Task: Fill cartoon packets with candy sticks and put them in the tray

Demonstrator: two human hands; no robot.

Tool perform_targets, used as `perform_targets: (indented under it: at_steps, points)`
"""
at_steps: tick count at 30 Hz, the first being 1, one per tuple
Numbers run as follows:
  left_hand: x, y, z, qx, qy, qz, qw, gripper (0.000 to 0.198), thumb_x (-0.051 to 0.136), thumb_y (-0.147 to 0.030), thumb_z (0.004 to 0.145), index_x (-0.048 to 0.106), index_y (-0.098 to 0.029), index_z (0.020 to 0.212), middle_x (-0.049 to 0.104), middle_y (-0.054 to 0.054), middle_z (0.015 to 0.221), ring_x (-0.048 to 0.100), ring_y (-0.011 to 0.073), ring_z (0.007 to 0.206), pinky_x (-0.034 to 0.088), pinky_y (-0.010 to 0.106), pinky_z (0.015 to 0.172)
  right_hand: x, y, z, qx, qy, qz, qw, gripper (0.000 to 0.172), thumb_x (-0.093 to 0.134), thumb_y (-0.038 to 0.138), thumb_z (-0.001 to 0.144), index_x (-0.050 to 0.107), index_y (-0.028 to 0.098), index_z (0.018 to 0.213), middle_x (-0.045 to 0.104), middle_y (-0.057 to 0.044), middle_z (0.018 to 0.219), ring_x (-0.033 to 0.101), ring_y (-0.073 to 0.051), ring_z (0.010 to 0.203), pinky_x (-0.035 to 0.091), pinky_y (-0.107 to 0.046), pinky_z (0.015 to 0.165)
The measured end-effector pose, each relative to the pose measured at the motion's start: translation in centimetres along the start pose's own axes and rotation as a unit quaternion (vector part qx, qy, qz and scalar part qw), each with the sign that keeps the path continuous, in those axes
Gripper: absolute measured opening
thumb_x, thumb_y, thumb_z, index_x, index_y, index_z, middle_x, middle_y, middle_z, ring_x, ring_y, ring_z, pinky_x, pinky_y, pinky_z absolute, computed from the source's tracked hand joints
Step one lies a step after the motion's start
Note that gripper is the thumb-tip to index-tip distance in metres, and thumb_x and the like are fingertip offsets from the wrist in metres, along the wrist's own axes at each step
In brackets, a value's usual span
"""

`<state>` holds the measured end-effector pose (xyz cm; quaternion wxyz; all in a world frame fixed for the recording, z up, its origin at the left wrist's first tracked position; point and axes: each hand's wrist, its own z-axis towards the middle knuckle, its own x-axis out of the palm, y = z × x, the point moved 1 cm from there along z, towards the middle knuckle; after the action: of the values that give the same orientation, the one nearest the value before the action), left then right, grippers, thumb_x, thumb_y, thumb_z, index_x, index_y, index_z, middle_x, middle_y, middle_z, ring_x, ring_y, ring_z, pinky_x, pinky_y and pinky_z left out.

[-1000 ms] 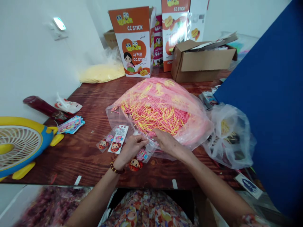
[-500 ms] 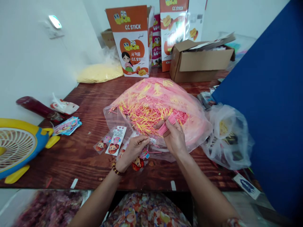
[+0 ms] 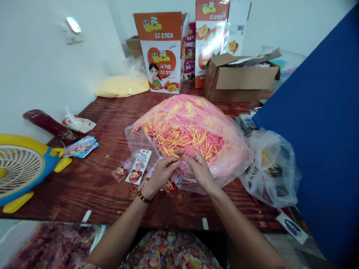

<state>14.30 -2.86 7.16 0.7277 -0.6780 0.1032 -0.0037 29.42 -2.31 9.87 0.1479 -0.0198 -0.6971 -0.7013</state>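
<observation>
My right hand (image 3: 199,171) is closed around a small bundle of pink sticks (image 3: 190,152), its fingertips close to those of my left hand. With fingers pinched, my left hand (image 3: 163,172) grips the top edge of a small clear printed packet (image 3: 176,176), partly hidden by the hand. Right behind both hands lies a large clear plastic bag (image 3: 232,149), spread open and heaped with pink and yellow sticks (image 3: 179,136). To the left of my left hand are a white printed card packet (image 3: 138,167) and another clear packet (image 3: 120,171) with a red-haired cartoon figure.
A yellow and blue fan (image 3: 25,168) stands at left, near bright printed packets (image 3: 81,147) and a dark red bottle (image 3: 47,124). CC Stick cartons (image 3: 161,52) and an open cardboard box (image 3: 241,78) line the back. A knotted clear bag (image 3: 272,168) sits at right beside a blue panel (image 3: 316,123).
My right hand has brought the pink sticks down and left to the packet at my left fingertips. The view has shifted slightly.
</observation>
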Motion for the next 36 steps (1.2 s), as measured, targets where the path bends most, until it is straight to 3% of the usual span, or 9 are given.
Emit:
perform_targets:
  at_steps: [3, 8, 12, 15, 19, 22, 27, 31, 36]
  points:
    - [0.2, 0.2, 0.4, -0.005, 0.000, -0.013, 1.000, 0.026, 0.063, -0.040, 0.084, 0.072, -0.015, 0.082, 0.066, 0.001, 0.078, 0.054, 0.0139, 0.071, 0.044, 0.025, 0.070, -0.4, 0.4, 0.6, -0.017, 0.009, -0.011, 1.000, 0.028, 0.056, 0.044, 0.091, 0.068, 0.023, 0.105, 0.074, -0.005, 0.104, 0.067, -0.019, 0.098, 0.050, -0.033, 0.092]
    - [0.4, 0.2, 0.7, 0.015, -0.001, -0.032, 0.999, 0.024, 0.064, -0.038, 0.084, 0.073, -0.015, 0.082, 0.067, 0.001, 0.078, 0.056, 0.0138, 0.073, 0.046, 0.025, 0.072, -0.9, 0.9, 1.4, -0.045, 0.023, -0.088, 0.995, 0.028, 0.058, 0.042, 0.090, 0.074, 0.020, 0.087, 0.075, -0.005, 0.093, 0.068, -0.019, 0.090, 0.050, -0.032, 0.090]
    - [0.2, 0.0, 0.6, 0.015, -0.024, -0.032, 0.999, 0.025, 0.064, -0.037, 0.084, 0.071, -0.014, 0.078, 0.065, 0.001, 0.075, 0.053, 0.0119, 0.068, 0.044, 0.023, 0.066, -1.3, 1.1, 1.6, -0.046, 0.012, -0.069, 0.996, 0.021, 0.064, 0.039, 0.086, 0.075, 0.023, 0.095, 0.076, -0.003, 0.095, 0.068, -0.018, 0.092, 0.050, -0.032, 0.089]
    - [0.1, -0.1, 0.7, 0.015, -0.031, -0.046, 0.998, 0.024, 0.064, -0.037, 0.083, 0.071, -0.014, 0.077, 0.064, 0.000, 0.072, 0.052, 0.0117, 0.066, 0.043, 0.023, 0.064, -1.3, 1.2, 1.5, -0.040, 0.012, -0.084, 0.996, 0.019, 0.066, 0.038, 0.085, 0.076, 0.022, 0.085, 0.076, -0.003, 0.090, 0.068, -0.019, 0.088, 0.050, -0.033, 0.088]
    - [0.3, -0.2, 0.9, 0.023, -0.021, -0.065, 0.997, 0.022, 0.068, -0.036, 0.080, 0.074, -0.015, 0.082, 0.069, 0.002, 0.078, 0.057, 0.0138, 0.072, 0.047, 0.025, 0.072, -0.5, 1.9, 1.6, -0.037, 0.008, -0.082, 0.996, 0.022, 0.065, 0.040, 0.085, 0.077, 0.022, 0.081, 0.076, -0.004, 0.088, 0.069, -0.020, 0.089, 0.050, -0.035, 0.089]
    - [0.3, 0.0, 1.0, 0.020, -0.063, -0.093, 0.993, 0.024, 0.073, -0.038, 0.076, 0.076, -0.016, 0.085, 0.073, 0.004, 0.084, 0.062, 0.0163, 0.078, 0.050, 0.028, 0.078, 0.0, 3.1, 2.1, -0.062, -0.008, -0.040, 0.997, 0.024, 0.065, 0.043, 0.085, 0.074, 0.022, 0.079, 0.075, -0.004, 0.086, 0.069, -0.021, 0.088, 0.051, -0.037, 0.089]
    - [-0.4, 1.0, 1.4, 0.009, -0.094, -0.164, 0.982, 0.027, 0.078, -0.040, 0.073, 0.078, -0.017, 0.089, 0.075, 0.005, 0.087, 0.064, 0.0162, 0.079, 0.052, 0.029, 0.080, -1.1, 4.7, 2.7, -0.132, -0.085, 0.081, 0.984, 0.024, 0.061, 0.048, 0.088, 0.064, 0.025, 0.085, 0.058, 0.002, 0.068, 0.058, -0.014, 0.062, 0.049, -0.028, 0.062]
    - [-1.3, 1.0, 1.7, 0.020, -0.113, -0.179, 0.977, 0.026, 0.076, -0.041, 0.077, 0.079, -0.019, 0.090, 0.076, 0.004, 0.091, 0.066, 0.0162, 0.082, 0.052, 0.030, 0.083, -2.7, 3.1, 2.1, -0.087, -0.084, -0.019, 0.992, 0.027, 0.062, 0.050, 0.087, 0.062, 0.023, 0.085, 0.036, 0.007, 0.058, 0.029, -0.008, 0.045, 0.025, -0.022, 0.043]
    - [-1.4, -0.6, 1.8, 0.063, -0.096, -0.130, 0.985, 0.023, 0.072, -0.037, 0.081, 0.080, -0.020, 0.094, 0.076, 0.005, 0.101, 0.066, 0.0188, 0.095, 0.050, 0.033, 0.092, -2.5, 1.3, 1.2, -0.078, -0.023, -0.169, 0.982, 0.022, 0.073, 0.039, 0.077, 0.067, 0.022, 0.090, 0.038, 0.007, 0.060, 0.033, -0.009, 0.053, 0.028, -0.023, 0.050]
